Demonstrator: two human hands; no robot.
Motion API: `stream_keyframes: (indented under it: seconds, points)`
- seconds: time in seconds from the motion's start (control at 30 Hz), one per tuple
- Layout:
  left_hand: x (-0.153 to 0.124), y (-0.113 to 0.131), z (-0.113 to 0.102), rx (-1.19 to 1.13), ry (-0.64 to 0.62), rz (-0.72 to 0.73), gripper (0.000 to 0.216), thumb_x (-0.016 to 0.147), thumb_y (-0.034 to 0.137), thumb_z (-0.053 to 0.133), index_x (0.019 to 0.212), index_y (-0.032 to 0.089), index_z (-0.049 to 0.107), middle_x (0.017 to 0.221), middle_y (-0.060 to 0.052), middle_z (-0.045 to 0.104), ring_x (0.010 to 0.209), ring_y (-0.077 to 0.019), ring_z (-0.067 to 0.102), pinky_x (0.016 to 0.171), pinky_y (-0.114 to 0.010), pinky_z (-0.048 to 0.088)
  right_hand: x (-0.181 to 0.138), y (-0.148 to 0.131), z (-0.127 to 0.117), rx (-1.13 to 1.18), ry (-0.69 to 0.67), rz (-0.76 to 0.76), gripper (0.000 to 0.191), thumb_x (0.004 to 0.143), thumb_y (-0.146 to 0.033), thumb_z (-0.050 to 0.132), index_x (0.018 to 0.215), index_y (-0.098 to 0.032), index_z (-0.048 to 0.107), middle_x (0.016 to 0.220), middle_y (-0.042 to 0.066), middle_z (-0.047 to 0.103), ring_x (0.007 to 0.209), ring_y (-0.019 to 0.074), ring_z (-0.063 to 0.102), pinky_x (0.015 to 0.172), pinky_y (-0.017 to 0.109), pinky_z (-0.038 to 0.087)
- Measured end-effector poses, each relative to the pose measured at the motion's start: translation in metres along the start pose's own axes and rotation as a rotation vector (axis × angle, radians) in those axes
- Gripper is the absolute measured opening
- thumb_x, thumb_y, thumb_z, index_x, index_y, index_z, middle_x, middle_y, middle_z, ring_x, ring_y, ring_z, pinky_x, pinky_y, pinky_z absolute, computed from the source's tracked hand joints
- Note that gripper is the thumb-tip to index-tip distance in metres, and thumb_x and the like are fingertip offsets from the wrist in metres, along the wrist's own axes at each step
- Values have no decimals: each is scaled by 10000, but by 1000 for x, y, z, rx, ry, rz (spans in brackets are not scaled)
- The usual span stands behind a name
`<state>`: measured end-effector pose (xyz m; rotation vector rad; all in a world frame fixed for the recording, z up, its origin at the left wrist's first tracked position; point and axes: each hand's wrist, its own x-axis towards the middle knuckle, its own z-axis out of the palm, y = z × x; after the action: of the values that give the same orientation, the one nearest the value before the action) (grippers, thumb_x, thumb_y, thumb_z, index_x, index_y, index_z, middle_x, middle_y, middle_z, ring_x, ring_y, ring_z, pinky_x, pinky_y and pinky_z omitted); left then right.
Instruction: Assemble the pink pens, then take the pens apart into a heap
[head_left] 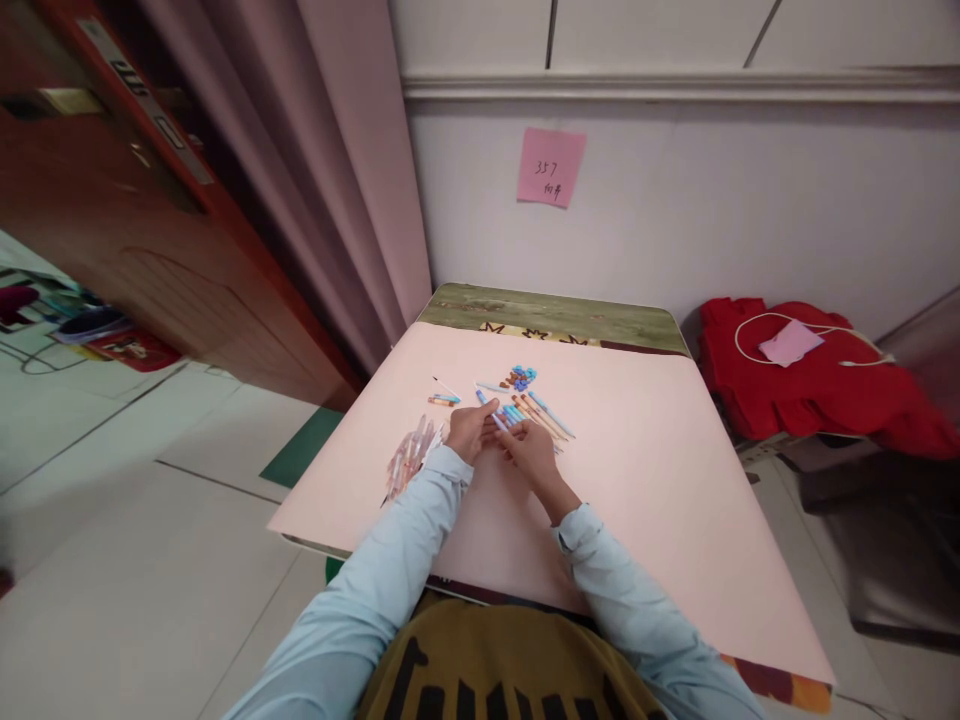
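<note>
A slim blue-and-white pen [481, 397] is held between my two hands over the table. My left hand [470, 430] has its fingers closed round the upper part of the pen. The fingertips of my right hand [531, 450] pinch its lower end. Just beyond my right hand lie several blue and tan pens [551, 412] side by side. A small heap of blue and brown pieces [519, 377] sits past the pens. Left of my left hand is a pile of clear pen barrels [410, 455]. Short blue and orange pen parts [443, 400] and a thin refill [447, 386] lie behind that pile.
The table [660, 500] has a pale pink cover. A pink note [551, 167] is stuck to the wall behind it. To the right, a red cloth [810, 390] carries a white cable [757, 322] and a pink paper. A wooden door [172, 230] and a curtain [352, 150] stand left.
</note>
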<state>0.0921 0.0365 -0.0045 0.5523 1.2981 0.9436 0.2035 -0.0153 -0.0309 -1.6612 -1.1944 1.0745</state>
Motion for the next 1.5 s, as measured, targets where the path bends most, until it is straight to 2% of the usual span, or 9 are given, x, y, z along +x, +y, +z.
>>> stream_keyframes:
  seconds: [0.13, 0.43, 0.6, 0.73, 0.93, 1.17, 1.23, 1.33, 1.5]
  points:
    - [2, 3, -3, 44, 4, 11, 290, 733, 330, 806, 714, 104, 626, 694, -122, 709, 558, -171, 672, 545, -273, 551, -5, -7, -6, -80, 31, -5, 228, 776, -407, 661, 723, -193, 604, 553, 6, 661, 539, 165, 628, 547, 241, 431]
    - [26, 22, -11, 338, 124, 170, 214, 756, 258, 743, 637, 163, 593, 599, -76, 664, 605, -205, 676, 614, -314, 520, -13, -18, -30, -396, -10, -34, 344, 862, -440, 592, 631, -198, 673, 635, 51, 699, 622, 180, 634, 580, 257, 389]
    - [32, 36, -20, 611, 209, 365, 133, 674, 226, 778, 614, 201, 663, 715, -58, 720, 915, -235, 683, 757, -276, 451, -8, -28, -22, -630, 47, -110, 247, 874, -429, 617, 911, -240, 772, 868, 72, 756, 840, 227, 669, 655, 271, 393]
    - [37, 39, -27, 982, 259, 579, 112, 762, 306, 709, 778, 202, 747, 820, -40, 754, 839, -183, 661, 747, -255, 420, -6, -37, -14, -691, 115, -180, 225, 896, -396, 613, 1014, -255, 743, 979, 61, 751, 890, 217, 666, 680, 266, 399]
    - [45, 44, -38, 1064, 268, 557, 206, 757, 300, 708, 927, 199, 764, 885, -44, 762, 848, -188, 670, 732, -252, 422, -6, -46, -23, -728, 151, -220, 228, 913, -398, 595, 1031, -253, 724, 1029, 67, 742, 909, 217, 665, 671, 268, 393]
    - [40, 48, -51, 1151, 311, 487, 226, 730, 307, 728, 931, 206, 754, 999, -97, 756, 937, -243, 665, 727, -287, 411, -16, -45, -41, -700, 170, -129, 375, 951, -531, 503, 902, -251, 747, 866, 84, 749, 814, 228, 672, 640, 281, 368]
    - [38, 46, -51, 1219, 311, 462, 216, 731, 320, 725, 915, 209, 747, 1007, -108, 753, 951, -251, 663, 720, -291, 403, -12, -43, -35, -697, 145, -119, 421, 986, -507, 439, 884, -232, 742, 866, 100, 746, 811, 228, 671, 640, 280, 370]
    - [35, 42, -49, 1282, 300, 446, 202, 725, 328, 724, 890, 212, 741, 1004, -123, 751, 966, -259, 660, 722, -294, 398, -1, -42, -14, -684, 65, -135, 359, 998, -404, 442, 917, -203, 729, 914, 111, 747, 857, 228, 673, 666, 274, 381]
    - [33, 38, -50, 1258, 322, 491, 236, 790, 391, 669, 896, 192, 738, 992, -144, 749, 977, -271, 657, 766, -311, 412, 14, -47, 18, -612, 46, -229, 346, 1009, -367, 441, 1191, -164, 653, 1007, 113, 746, 938, 219, 669, 753, 271, 407]
